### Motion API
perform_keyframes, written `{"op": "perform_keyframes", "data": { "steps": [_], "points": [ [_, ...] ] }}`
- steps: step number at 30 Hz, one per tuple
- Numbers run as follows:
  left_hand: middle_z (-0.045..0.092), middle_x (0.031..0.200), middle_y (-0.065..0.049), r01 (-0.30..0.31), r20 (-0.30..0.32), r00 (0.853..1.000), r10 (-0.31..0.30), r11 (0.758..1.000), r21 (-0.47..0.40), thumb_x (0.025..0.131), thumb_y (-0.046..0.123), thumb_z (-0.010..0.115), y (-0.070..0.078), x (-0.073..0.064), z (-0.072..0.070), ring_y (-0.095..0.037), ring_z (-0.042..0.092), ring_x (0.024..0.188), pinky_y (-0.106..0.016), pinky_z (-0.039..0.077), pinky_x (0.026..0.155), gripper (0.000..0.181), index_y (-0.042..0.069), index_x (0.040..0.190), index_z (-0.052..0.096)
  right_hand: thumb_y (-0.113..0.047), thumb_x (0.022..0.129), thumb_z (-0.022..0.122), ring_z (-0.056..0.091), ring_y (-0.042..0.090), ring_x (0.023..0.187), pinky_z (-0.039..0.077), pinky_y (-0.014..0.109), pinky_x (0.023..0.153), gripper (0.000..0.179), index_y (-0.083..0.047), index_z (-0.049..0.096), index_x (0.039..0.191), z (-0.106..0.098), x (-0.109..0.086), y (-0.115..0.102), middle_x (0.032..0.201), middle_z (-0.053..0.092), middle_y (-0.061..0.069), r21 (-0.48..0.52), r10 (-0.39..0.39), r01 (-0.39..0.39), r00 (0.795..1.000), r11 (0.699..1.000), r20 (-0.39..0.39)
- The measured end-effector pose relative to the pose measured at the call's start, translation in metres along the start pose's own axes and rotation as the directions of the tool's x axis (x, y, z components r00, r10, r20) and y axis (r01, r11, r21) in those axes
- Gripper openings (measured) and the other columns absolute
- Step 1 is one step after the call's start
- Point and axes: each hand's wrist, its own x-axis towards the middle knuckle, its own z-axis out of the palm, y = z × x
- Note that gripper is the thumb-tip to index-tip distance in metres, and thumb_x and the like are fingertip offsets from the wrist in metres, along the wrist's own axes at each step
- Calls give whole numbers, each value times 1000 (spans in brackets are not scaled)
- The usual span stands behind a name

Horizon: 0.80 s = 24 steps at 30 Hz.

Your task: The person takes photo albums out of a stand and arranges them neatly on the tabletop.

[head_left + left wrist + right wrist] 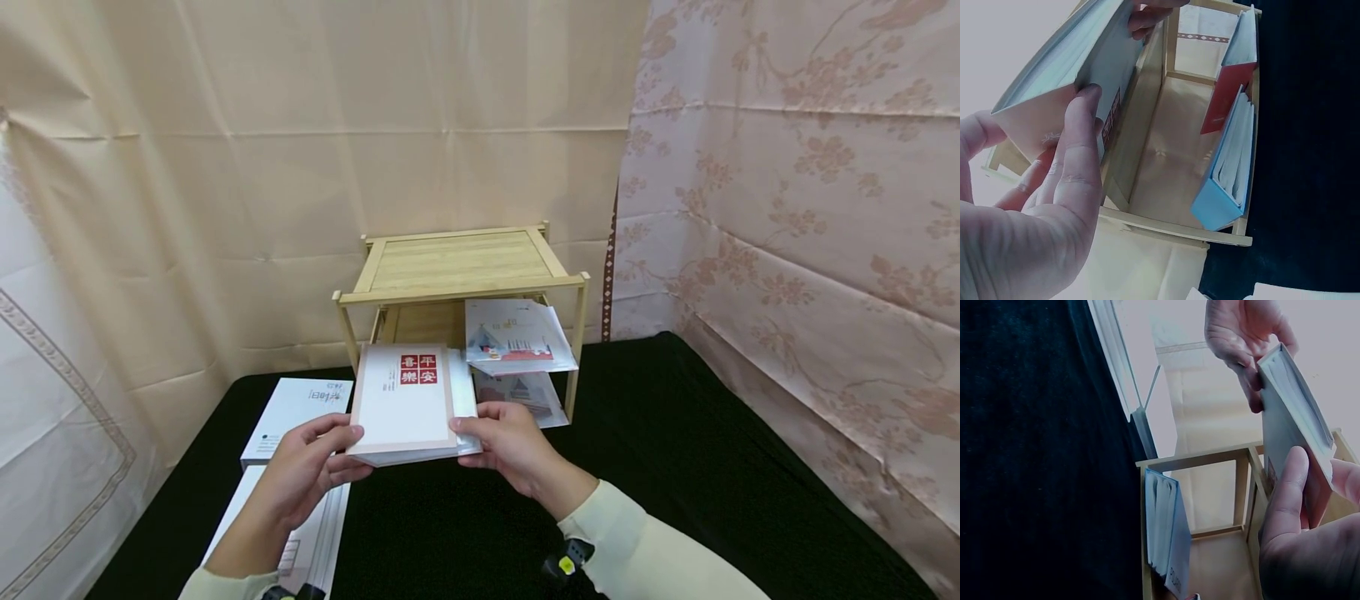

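Both hands hold a white photo album [401, 408] with a red four-character block on its cover, in front of the wooden rack. At its left edge, the left hand [318, 458] grips it, thumb on the cover and fingers underneath. The right hand [517, 450] pinches the opposite edge, near a pale strip along that side. Close up in the left wrist view, the left hand [1054, 187] lies around a corner of the album [1041, 115], whose page edges show. From the right wrist view, the right hand [1310, 544] has its thumb flat along the album [1291, 425].
The rack [461, 258] has a top board and lower tiers. On its right side, an illustrated album [517, 333] lies above another album [525, 396]; both jut forward. Left on the black cloth [637, 483] are white boxed volumes [296, 417]. Curtains [450, 125] hang behind.
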Motion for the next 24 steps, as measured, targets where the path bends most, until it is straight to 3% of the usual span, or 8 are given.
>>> {"op": "perform_keyframes", "data": {
  "steps": [16,24],
  "points": [
    [67,122,-16,15,37,999,-16,999,39,100,21,67,-9,-22,-5,-29,75,101,-44,64,88,58,-8,145,44,-22,91,79,75,23,86,66,35,77,44,3,63,124,0,-23,11,106,72,17,-69,-38,44,996,997,81],
    [65,122,-16,21,54,998,-26,997,78,102,22,65,-17,-28,-9,-28,74,101,-44,64,89,59,-9,147,43,-23,91,78,77,25,88,66,35,76,46,2,62,126,1,-30,18,107,75,17,-78,-18,25,995,997,94]
  ]
}}
